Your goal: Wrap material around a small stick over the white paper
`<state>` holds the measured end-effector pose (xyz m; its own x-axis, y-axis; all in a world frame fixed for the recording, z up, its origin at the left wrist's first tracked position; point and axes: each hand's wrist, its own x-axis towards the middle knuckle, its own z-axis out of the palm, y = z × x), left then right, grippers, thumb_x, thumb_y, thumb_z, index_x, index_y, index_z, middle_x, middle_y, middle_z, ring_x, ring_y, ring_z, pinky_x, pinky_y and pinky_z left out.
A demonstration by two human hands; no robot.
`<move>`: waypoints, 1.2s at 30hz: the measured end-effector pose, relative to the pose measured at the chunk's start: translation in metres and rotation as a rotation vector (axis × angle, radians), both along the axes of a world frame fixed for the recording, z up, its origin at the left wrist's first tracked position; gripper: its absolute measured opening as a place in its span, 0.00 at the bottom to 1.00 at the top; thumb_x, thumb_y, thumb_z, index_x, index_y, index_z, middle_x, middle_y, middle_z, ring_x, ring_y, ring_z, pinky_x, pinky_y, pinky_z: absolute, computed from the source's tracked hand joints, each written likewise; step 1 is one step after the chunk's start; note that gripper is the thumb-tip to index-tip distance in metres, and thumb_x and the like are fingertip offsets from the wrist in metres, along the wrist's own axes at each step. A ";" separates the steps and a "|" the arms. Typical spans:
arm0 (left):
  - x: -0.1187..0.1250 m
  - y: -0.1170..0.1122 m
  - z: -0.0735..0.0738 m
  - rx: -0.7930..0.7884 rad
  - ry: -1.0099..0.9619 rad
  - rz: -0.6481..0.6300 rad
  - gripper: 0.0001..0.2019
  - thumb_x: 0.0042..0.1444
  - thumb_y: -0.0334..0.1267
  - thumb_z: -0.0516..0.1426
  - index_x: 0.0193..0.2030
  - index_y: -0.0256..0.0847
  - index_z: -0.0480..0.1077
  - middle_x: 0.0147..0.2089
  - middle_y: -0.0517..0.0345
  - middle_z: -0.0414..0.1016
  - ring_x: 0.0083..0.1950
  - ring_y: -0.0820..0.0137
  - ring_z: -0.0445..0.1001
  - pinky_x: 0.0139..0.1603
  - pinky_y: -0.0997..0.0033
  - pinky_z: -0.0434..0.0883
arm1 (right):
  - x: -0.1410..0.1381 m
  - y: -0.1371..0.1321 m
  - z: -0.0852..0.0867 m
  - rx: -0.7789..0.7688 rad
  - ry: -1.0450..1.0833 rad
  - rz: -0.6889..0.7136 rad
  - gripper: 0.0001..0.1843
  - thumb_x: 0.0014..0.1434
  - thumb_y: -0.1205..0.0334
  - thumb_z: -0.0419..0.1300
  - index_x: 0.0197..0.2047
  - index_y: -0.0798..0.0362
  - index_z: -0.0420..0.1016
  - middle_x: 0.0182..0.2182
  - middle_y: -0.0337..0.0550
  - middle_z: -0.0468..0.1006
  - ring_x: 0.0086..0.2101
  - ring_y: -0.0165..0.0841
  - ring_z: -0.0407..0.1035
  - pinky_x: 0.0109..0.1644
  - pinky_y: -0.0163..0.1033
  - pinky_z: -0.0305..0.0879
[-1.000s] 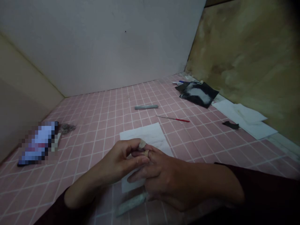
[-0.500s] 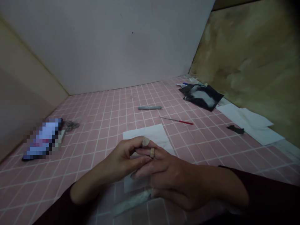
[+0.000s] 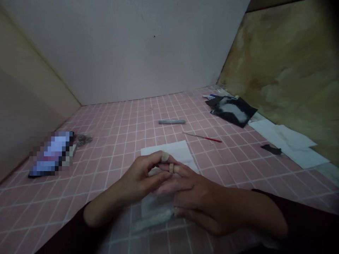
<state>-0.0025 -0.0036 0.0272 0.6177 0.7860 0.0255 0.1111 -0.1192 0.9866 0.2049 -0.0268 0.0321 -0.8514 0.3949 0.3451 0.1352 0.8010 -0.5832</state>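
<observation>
My left hand [image 3: 144, 176] is closed in a pinch, its thumb and index finger against the fingertips of my right hand. Anything in that pinch is hidden. A beige wrap [image 3: 165, 156] covers the left index fingertip. Around a finger of my right hand [image 3: 202, 197] sits a beige band [image 3: 171, 168]. The right thumb and index finger are closed on the end of a pale flat stick [image 3: 156, 219], which points left and is smeared by motion. A sheet of white paper [image 3: 178, 148] lies under both hands.
Beyond the paper lie a grey bar [image 3: 171, 122] and a thin red-handled tool [image 3: 212, 139]. Black sheets with white powder [image 3: 233, 110], white papers [image 3: 293, 151] and a dark scrap [image 3: 271, 149] are at right. At left lies a phone [image 3: 54, 151] beside a small grey coil [image 3: 84, 139].
The pale stick's free end has shifted up and slightly right. Both hands stay together with nearly the same hold. The whole view has shifted slightly.
</observation>
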 end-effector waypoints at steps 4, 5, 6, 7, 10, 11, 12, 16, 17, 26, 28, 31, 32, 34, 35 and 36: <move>-0.005 0.007 -0.006 -0.116 -0.163 0.084 0.10 0.58 0.33 0.59 0.47 0.40 0.68 0.40 0.58 0.72 0.41 0.73 0.72 0.42 0.76 0.69 | 0.004 0.001 0.001 0.014 0.041 -0.071 0.14 0.63 0.67 0.51 0.50 0.58 0.71 0.52 0.51 0.74 0.64 0.40 0.49 0.67 0.56 0.41; -0.006 0.008 -0.007 -0.146 -0.190 0.095 0.11 0.57 0.32 0.59 0.47 0.41 0.68 0.40 0.59 0.72 0.40 0.75 0.72 0.40 0.78 0.68 | 0.004 0.002 0.000 0.030 0.059 -0.088 0.12 0.63 0.68 0.52 0.47 0.59 0.72 0.52 0.52 0.74 0.64 0.40 0.48 0.67 0.55 0.42; -0.007 0.009 -0.009 -0.171 -0.212 0.100 0.11 0.57 0.32 0.60 0.47 0.41 0.68 0.41 0.59 0.73 0.40 0.75 0.72 0.39 0.79 0.68 | 0.005 0.002 0.000 0.047 0.081 -0.104 0.11 0.63 0.68 0.52 0.45 0.59 0.73 0.52 0.53 0.74 0.64 0.40 0.50 0.67 0.54 0.44; -0.008 0.010 -0.010 -0.189 -0.232 0.099 0.11 0.57 0.31 0.60 0.46 0.40 0.67 0.41 0.58 0.73 0.41 0.75 0.73 0.40 0.79 0.68 | 0.005 0.002 -0.001 0.061 0.110 -0.119 0.09 0.62 0.69 0.52 0.41 0.59 0.73 0.52 0.54 0.73 0.62 0.40 0.52 0.67 0.53 0.45; -0.008 0.012 -0.011 -0.225 -0.277 0.094 0.11 0.56 0.31 0.61 0.45 0.39 0.67 0.42 0.55 0.76 0.43 0.71 0.75 0.43 0.75 0.70 | 0.005 0.003 -0.001 0.056 0.197 -0.167 0.07 0.61 0.71 0.52 0.36 0.58 0.72 0.51 0.55 0.73 0.58 0.40 0.59 0.65 0.51 0.50; -0.008 0.012 -0.010 -0.236 -0.287 0.103 0.11 0.55 0.31 0.61 0.44 0.39 0.67 0.42 0.54 0.76 0.43 0.70 0.75 0.43 0.74 0.70 | 0.005 0.002 -0.001 0.042 0.226 -0.189 0.07 0.60 0.72 0.52 0.36 0.58 0.71 0.50 0.54 0.73 0.57 0.40 0.60 0.64 0.50 0.52; -0.007 0.013 -0.010 -0.247 -0.295 0.118 0.11 0.55 0.31 0.61 0.44 0.39 0.67 0.41 0.54 0.77 0.43 0.70 0.76 0.43 0.74 0.70 | 0.005 0.002 -0.001 0.021 0.255 -0.211 0.07 0.60 0.72 0.52 0.37 0.58 0.71 0.50 0.54 0.73 0.56 0.39 0.61 0.63 0.49 0.55; -0.002 0.010 -0.008 -0.263 -0.327 0.173 0.12 0.52 0.31 0.63 0.41 0.39 0.66 0.37 0.56 0.77 0.36 0.72 0.76 0.35 0.77 0.69 | 0.006 0.001 -0.002 -0.158 0.340 -0.255 0.10 0.62 0.73 0.49 0.34 0.57 0.70 0.50 0.51 0.72 0.52 0.35 0.66 0.56 0.43 0.62; 0.000 0.009 -0.009 -0.262 -0.325 0.178 0.12 0.52 0.32 0.63 0.41 0.39 0.66 0.36 0.57 0.76 0.34 0.73 0.75 0.32 0.78 0.68 | 0.007 0.001 -0.004 -0.218 0.352 -0.262 0.11 0.63 0.72 0.49 0.32 0.56 0.70 0.51 0.50 0.72 0.52 0.35 0.66 0.56 0.42 0.62; 0.004 0.005 -0.023 0.302 0.046 0.282 0.07 0.60 0.39 0.57 0.35 0.38 0.69 0.32 0.58 0.73 0.33 0.72 0.72 0.34 0.73 0.68 | 0.004 0.009 -0.016 -0.807 0.543 -0.323 0.19 0.68 0.60 0.48 0.27 0.54 0.68 0.54 0.45 0.71 0.54 0.38 0.64 0.60 0.47 0.56; 0.002 0.005 -0.021 0.470 0.186 0.286 0.06 0.61 0.37 0.55 0.36 0.38 0.70 0.32 0.57 0.75 0.33 0.71 0.74 0.35 0.72 0.69 | 0.003 0.011 -0.019 -0.956 0.637 -0.315 0.19 0.67 0.60 0.49 0.26 0.54 0.69 0.51 0.45 0.74 0.53 0.38 0.65 0.61 0.49 0.54; 0.002 0.003 -0.017 0.673 0.288 0.309 0.04 0.61 0.32 0.55 0.40 0.38 0.70 0.34 0.57 0.77 0.35 0.71 0.76 0.35 0.73 0.69 | 0.002 0.014 -0.022 -1.149 0.787 -0.264 0.19 0.66 0.59 0.50 0.25 0.53 0.70 0.43 0.44 0.78 0.49 0.37 0.69 0.60 0.51 0.54; 0.002 0.002 -0.016 0.733 0.299 0.326 0.03 0.60 0.31 0.55 0.40 0.38 0.70 0.35 0.57 0.77 0.36 0.71 0.76 0.35 0.73 0.69 | 0.002 0.015 -0.022 -1.198 0.819 -0.244 0.19 0.66 0.59 0.51 0.24 0.53 0.71 0.40 0.44 0.78 0.48 0.37 0.69 0.60 0.51 0.55; 0.003 0.000 -0.014 0.843 0.317 0.365 0.03 0.58 0.30 0.57 0.40 0.38 0.69 0.36 0.57 0.77 0.37 0.71 0.76 0.37 0.73 0.70 | 0.002 0.017 -0.022 -1.259 0.853 -0.218 0.20 0.66 0.59 0.52 0.23 0.54 0.72 0.38 0.44 0.79 0.46 0.36 0.70 0.59 0.50 0.56; 0.004 0.000 -0.014 0.895 0.326 0.387 0.03 0.58 0.30 0.57 0.39 0.37 0.69 0.35 0.57 0.76 0.37 0.71 0.75 0.38 0.72 0.70 | 0.002 0.018 -0.021 -1.273 0.861 -0.211 0.20 0.66 0.59 0.51 0.23 0.54 0.72 0.38 0.44 0.79 0.46 0.36 0.70 0.60 0.49 0.56; 0.005 -0.001 -0.013 0.943 0.333 0.406 0.03 0.57 0.29 0.58 0.39 0.37 0.68 0.35 0.56 0.75 0.38 0.70 0.75 0.39 0.71 0.70 | 0.001 0.018 -0.020 -1.278 0.867 -0.204 0.21 0.66 0.59 0.51 0.23 0.54 0.72 0.38 0.44 0.79 0.46 0.35 0.71 0.60 0.49 0.56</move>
